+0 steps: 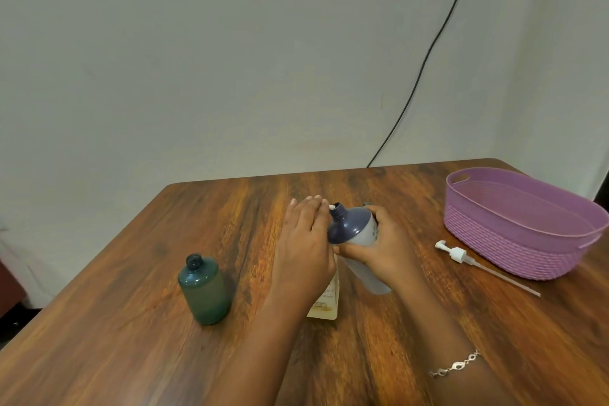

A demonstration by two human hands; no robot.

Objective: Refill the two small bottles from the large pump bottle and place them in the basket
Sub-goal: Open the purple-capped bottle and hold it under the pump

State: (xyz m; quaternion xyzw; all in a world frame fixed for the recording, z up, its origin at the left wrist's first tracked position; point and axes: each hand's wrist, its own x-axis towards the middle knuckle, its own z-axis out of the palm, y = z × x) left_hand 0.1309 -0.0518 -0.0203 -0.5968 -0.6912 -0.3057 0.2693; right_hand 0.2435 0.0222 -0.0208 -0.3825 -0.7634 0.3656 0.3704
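My right hand (382, 250) grips the large bottle (357, 231), white with a dark blue shoulder. It is tilted to the left, its pump is off, and white lotion shows at its open neck. My left hand (303, 241) holds the top of a small cream bottle (324, 301) that stands on the table just under that neck; the mouth of this bottle is hidden by the hand. A small green bottle (204, 288) stands uncapped to the left, apart from both hands. The purple basket (514, 241) sits at the right and holds no bottle.
The white pump (456, 253) with its long tube lies on the wooden table (131, 339) just in front of the basket. A black cable hangs down the wall behind. The table's left edge runs close to the green bottle.
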